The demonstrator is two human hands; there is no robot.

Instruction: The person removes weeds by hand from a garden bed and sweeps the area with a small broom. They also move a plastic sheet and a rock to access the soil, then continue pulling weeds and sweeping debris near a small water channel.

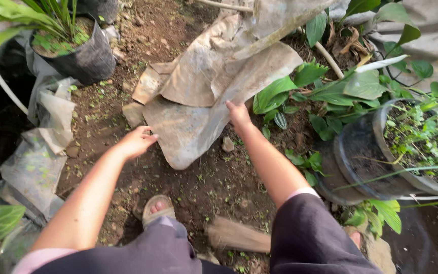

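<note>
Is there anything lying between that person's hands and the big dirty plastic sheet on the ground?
Nothing visible does. The right hand already touches the edge of the muddy plastic sheet. The left hand hovers open just beside the sheet's lower left edge, with only bare soil below it.

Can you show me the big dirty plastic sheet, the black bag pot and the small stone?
Dirty grey plastic sheet (193,127), head view, its lower flat part.
Black plastic bag pot (84,58), head view, its side wall.
Small pale stone (227,144), head view, its top.
</note>
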